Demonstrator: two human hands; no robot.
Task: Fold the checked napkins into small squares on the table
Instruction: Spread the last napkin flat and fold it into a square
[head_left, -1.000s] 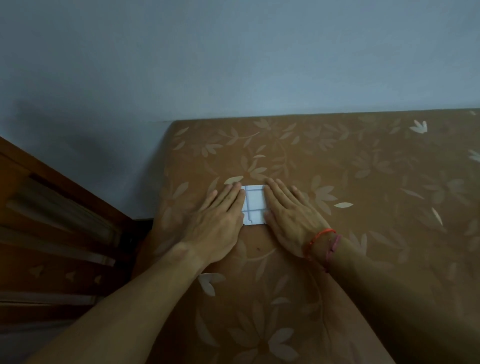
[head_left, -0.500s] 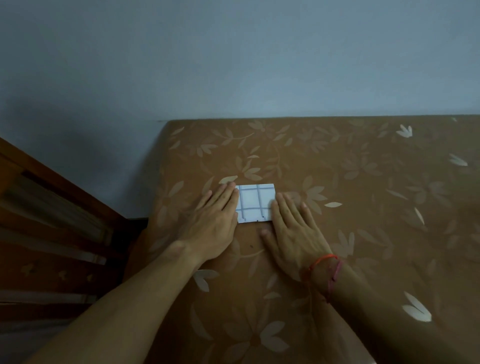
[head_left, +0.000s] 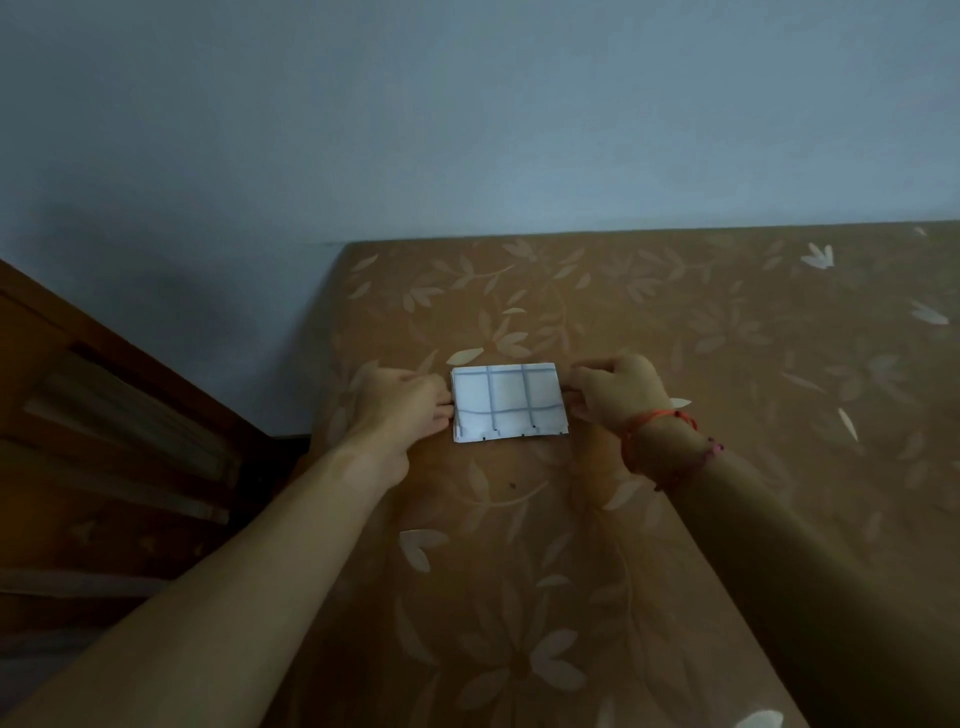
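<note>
A folded white napkin with a blue check pattern (head_left: 509, 401) lies as a small rectangle on the brown flower-patterned table (head_left: 675, 364). My left hand (head_left: 402, 405) is at the napkin's left edge, its fingertips curled in and pinching that edge. My right hand (head_left: 615, 387), with a red thread bracelet on the wrist, is at the right edge, its fingers curled and pinching it. The whole top face of the napkin shows between the two hands.
A dark wooden piece of furniture (head_left: 104, 426) stands to the left of the table. A plain pale wall (head_left: 467, 130) runs right behind the table's far edge. The cloth-covered table stretches away to the right and towards me.
Both hands lay flat, pressing the napkin from each side. They have slid outward, uncovering the napkin, and their fingers have curled onto its left and right edges.
</note>
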